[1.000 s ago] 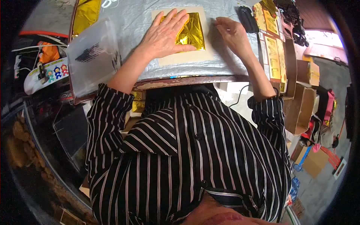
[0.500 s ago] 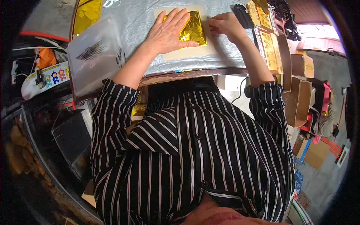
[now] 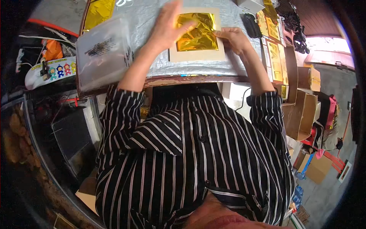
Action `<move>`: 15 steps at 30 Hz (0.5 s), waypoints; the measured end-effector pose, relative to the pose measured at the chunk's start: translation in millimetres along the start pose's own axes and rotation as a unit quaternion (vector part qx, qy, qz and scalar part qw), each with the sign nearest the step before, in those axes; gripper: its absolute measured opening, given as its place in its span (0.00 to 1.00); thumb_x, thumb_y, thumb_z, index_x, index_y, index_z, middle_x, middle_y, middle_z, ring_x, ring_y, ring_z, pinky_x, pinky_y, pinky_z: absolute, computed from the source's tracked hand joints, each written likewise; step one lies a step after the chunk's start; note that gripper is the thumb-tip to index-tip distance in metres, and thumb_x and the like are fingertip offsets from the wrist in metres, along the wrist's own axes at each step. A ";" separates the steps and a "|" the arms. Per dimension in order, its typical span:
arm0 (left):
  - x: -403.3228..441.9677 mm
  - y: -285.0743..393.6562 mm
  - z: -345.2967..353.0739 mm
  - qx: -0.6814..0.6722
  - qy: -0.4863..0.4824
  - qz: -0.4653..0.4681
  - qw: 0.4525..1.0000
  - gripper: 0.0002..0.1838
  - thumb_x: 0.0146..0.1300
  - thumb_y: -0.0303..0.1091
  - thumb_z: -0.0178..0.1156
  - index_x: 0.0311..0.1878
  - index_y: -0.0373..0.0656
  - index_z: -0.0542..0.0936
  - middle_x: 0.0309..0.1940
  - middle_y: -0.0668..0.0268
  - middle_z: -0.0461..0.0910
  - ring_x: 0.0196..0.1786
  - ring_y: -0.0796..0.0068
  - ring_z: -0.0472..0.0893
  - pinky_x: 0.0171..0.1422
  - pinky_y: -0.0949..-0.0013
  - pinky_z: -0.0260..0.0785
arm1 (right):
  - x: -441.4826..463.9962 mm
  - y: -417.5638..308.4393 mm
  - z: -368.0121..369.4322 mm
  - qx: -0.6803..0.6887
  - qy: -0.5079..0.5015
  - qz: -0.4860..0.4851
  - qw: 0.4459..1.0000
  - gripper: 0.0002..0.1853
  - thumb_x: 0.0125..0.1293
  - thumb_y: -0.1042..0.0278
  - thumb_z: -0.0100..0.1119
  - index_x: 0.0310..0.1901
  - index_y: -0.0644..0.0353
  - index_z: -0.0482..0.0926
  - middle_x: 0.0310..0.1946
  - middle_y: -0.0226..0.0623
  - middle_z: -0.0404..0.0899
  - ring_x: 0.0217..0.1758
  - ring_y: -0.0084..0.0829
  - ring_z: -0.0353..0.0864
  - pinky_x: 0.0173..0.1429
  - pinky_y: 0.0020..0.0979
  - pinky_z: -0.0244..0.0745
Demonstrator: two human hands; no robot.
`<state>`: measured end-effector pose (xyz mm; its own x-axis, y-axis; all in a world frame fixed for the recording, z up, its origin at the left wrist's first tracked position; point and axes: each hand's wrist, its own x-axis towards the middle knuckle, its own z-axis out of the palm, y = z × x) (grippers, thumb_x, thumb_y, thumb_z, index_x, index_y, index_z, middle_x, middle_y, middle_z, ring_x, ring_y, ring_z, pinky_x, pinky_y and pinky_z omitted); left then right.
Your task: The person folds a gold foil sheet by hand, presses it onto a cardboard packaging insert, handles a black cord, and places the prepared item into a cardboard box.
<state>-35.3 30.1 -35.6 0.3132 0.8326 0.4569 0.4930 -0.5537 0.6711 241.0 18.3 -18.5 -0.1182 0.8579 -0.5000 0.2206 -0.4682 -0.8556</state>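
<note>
A square sheet of gold foil (image 3: 202, 40), creased and shiny, lies on a beige board (image 3: 196, 56) near the far side of the table. Over the left part of the foil is my left hand (image 3: 167, 28), its fingers blurred by motion and its thumb spread away from them across the foil. Nothing shows in its grasp. My right hand (image 3: 234, 38) pinches the board's right edge, thumb on top close to the foil; the other fingers are partly hidden beneath or behind the edge.
A clear plastic bag (image 3: 103, 57) lies left of the board, with more gold foil (image 3: 99, 14) behind it. A black object (image 3: 251, 26), gold-printed cards (image 3: 276, 61) and a white box (image 3: 250, 5) are on the right. Cardboard boxes (image 3: 301, 114) stand beside the table. The table's front edge (image 3: 190, 81) is worn.
My left hand has come off the foil, moved up and left, and uncovered most of it. My right hand now grips the board's edge. The board sits further right in view.
</note>
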 end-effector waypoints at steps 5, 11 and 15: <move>-32.1 -5.8 -19.6 -0.235 0.025 -0.254 0.938 0.48 0.64 0.54 0.69 0.75 0.31 0.60 0.71 0.40 0.66 0.72 0.50 0.69 0.75 0.54 0.63 | -35.7 0.7 -5.1 0.086 -0.021 -0.086 0.992 0.07 0.69 0.71 0.66 0.38 0.67 0.87 0.32 0.35 0.87 0.29 0.19 0.81 0.31 0.21 0.74; -52.0 64.0 -40.5 -0.451 -0.074 -0.258 0.851 0.19 0.69 0.27 0.64 0.60 0.30 0.76 0.49 0.57 0.85 0.52 0.74 0.84 0.59 0.71 0.77 | -76.6 4.9 4.5 0.051 0.028 -0.143 0.988 0.08 0.68 0.73 0.66 0.42 0.69 0.87 0.36 0.36 0.88 0.35 0.18 0.82 0.41 0.19 0.75; -61.8 83.9 -48.5 -0.386 -0.075 -0.244 0.887 0.14 0.69 0.24 0.63 0.56 0.32 0.79 0.46 0.59 0.86 0.49 0.77 0.84 0.55 0.73 0.78 | -98.7 14.1 4.4 0.023 0.048 -0.183 0.982 0.11 0.68 0.73 0.68 0.48 0.69 0.86 0.39 0.36 0.89 0.39 0.18 0.82 0.48 0.21 0.76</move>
<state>-52.7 -68.5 20.8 0.3489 0.9362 -0.0417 -0.0843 0.0756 0.9936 251.4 -73.9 18.1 -0.0885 0.9856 -0.1444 0.1358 -0.1317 -0.9819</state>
